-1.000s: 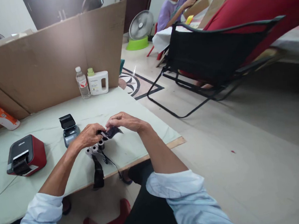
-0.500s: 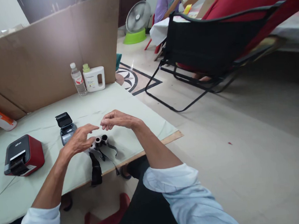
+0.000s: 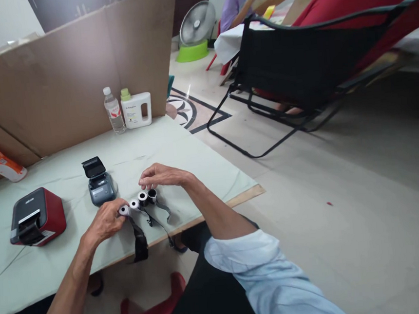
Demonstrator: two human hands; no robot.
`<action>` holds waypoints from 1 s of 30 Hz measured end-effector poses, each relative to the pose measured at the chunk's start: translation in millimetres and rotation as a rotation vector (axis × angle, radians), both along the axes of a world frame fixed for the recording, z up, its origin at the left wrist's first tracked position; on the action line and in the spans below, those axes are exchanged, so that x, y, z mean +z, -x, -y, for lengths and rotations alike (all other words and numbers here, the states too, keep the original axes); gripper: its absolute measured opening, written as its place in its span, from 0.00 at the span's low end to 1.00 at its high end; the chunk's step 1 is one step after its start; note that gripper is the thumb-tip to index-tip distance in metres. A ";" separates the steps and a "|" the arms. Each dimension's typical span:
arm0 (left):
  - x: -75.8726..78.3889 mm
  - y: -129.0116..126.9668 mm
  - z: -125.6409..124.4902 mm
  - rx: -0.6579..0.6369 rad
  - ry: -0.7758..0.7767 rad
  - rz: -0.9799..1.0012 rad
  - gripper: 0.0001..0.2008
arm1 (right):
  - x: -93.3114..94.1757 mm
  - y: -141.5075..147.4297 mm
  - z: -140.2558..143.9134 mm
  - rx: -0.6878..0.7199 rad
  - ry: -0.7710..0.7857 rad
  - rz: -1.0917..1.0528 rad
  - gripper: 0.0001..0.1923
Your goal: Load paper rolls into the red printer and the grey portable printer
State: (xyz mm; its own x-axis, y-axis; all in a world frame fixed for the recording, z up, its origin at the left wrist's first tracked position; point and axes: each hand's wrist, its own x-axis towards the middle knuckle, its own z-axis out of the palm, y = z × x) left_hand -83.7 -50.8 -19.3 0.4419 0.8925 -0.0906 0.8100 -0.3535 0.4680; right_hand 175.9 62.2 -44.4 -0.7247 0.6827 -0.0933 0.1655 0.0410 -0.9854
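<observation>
Four small rolls [image 3: 138,202] lie in a row at centre-left of the frame, near the table [image 3: 203,167] edge. Left hand [image 3: 105,222] pinches the leftmost roll; right hand [image 3: 160,176] hovers just above the rightmost, fingers loosely curled, holding nothing. A small grey printer [image 3: 100,186] stands just upper left, lid open

A pale tiled floor [image 3: 361,173] is seen beyond the counter [image 3: 179,145], backed by cardboard panels [image 3: 70,76], a black folding chair [image 3: 297,66] and a fan [image 3: 197,28].

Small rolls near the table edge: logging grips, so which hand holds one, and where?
The left hand pinches the leftmost white roll at its end; right hand holds nothing.
</observation>
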 end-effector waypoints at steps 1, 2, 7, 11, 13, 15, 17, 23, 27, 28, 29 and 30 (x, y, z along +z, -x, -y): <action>0.2 4.9 -0.7 -0.008 0.006 -0.009 0.17 | -0.4 1.0 0.2 0.016 -0.008 0.002 0.23; 0.9 10.6 -1.3 -0.017 0.008 -0.014 0.19 | -0.5 1.8 0.4 0.031 -0.017 0.002 0.23; 12.6 22.3 -3.8 -0.033 -0.041 0.061 0.27 | 0.8 5.2 0.0 0.092 -0.070 0.001 0.21; 15.4 -5.9 -6.7 -0.023 -0.070 0.059 0.21 | -0.7 7.7 -0.8 0.128 -0.108 0.010 0.20; 10.4 -21.8 -8.4 -0.021 -0.104 -0.004 0.20 | -2.4 8.6 -1.3 0.140 -0.122 0.012 0.20; 4.5 -31.9 -9.6 0.009 -0.139 -0.062 0.18 | -3.9 9.2 -1.8 0.153 -0.134 0.009 0.20; 1.0 -34.7 -9.9 0.042 -0.147 -0.070 0.17 | -4.9 9.3 -2.4 0.159 -0.142 0.003 0.20; 7.8 -21.8 -6.5 0.070 -0.119 0.164 0.19 | -5.3 10.7 -2.0 0.141 -0.166 0.002 0.19; 12.1 -12.9 -6.1 0.102 -0.144 0.333 0.19 | -5.7 14.7 0.6 0.107 -0.141 -0.038 0.19; 12.6 -10.5 -6.6 0.122 -0.145 0.373 0.19 | -5.6 16.3 1.6 0.090 -0.137 -0.051 0.19; 13.1 -8.0 -7.4 0.147 -0.143 0.414 0.18 | -5.4 18.1 2.9 0.070 -0.134 -0.065 0.19; 13.5 -5.4 -8.4 0.175 -0.138 0.453 0.18 | -5.1 20.2 4.2 0.052 -0.134 -0.079 0.19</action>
State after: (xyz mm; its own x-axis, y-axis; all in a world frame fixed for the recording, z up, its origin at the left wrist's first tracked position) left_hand -78.3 -42.4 -5.8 0.2526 0.9468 0.1994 0.5890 -0.3139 0.7446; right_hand 155.7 57.9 -49.5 -0.7609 0.6465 0.0547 0.0816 0.1791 -0.9804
